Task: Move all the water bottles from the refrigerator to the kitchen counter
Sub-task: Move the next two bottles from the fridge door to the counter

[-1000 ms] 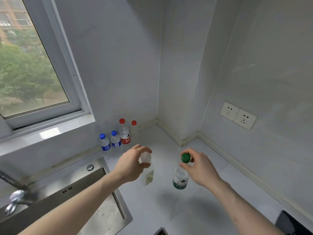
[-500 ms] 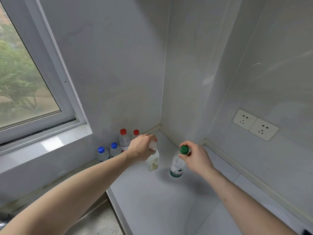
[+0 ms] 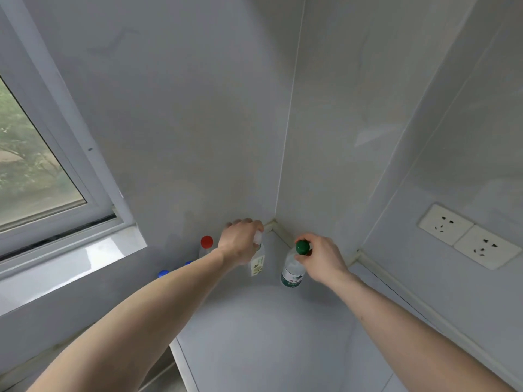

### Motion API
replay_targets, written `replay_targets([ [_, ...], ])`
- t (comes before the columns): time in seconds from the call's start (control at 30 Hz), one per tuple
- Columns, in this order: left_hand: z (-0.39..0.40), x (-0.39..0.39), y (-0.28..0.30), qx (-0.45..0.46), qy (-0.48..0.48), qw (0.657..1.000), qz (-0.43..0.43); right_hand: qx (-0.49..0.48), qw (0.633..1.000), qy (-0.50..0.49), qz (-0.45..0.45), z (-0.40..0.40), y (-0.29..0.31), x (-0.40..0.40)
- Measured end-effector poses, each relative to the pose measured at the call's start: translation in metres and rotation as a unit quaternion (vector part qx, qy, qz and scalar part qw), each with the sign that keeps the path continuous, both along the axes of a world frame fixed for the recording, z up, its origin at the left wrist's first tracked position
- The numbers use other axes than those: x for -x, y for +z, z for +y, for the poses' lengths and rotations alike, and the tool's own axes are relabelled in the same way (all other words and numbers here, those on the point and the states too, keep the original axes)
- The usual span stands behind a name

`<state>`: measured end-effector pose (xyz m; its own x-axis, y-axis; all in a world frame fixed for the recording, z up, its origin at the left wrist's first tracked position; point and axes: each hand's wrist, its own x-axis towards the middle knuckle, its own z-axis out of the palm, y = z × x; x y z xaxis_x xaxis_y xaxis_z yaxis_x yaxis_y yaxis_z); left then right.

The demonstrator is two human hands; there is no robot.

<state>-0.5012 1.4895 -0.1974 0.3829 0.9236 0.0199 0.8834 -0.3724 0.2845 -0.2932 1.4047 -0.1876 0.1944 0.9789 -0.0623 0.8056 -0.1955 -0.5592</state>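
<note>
Both bottles now stand deeper toward the wall corner than half a second ago, and my arms reach further over the counter, while the window has slid off toward the left edge. My left hand curls over the top of the white-capped bottle, fingers wrapped around its cap and neck, so only its lower body shows beneath my palm; it sits just left of the corner, near the back wall. Its label is pale with a small dark mark, but the print is too blurred for me to read. My right hand pinches the neck of the green-capped bottle just below the green cap, thumb and fingers bent around it; this bottle stands upright on the counter just right of the white-capped one, close to the corner. Its label is a green and white band with writing too small to make out. Left of the corner, along the back wall, a red-capped bottle stands beside my left wrist, and two blue caps peek out above my left forearm. Far right of the corner, a double wall socket sits on the side wall.
</note>
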Motion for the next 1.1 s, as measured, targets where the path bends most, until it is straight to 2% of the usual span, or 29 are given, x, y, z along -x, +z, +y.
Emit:
replay_targets([
  [0.4, 0.040, 0.006, -0.017, -0.003, 0.025, 1.000, -0.016, 0.013, 1.000, 0.019, -0.009, 0.081, -0.015, 0.019],
  [0.77, 0.058, -0.001, -0.039, 0.007, 0.035, 0.999, 0.033, 0.018, 0.999, 0.032, -0.003, 0.131, -0.038, 0.034],
  [1.1, 0.063, -0.001, -0.047, 0.014, 0.028, 1.000, 0.001, 0.037, 0.998, 0.049, 0.001, 0.156, -0.050, 0.039],
])
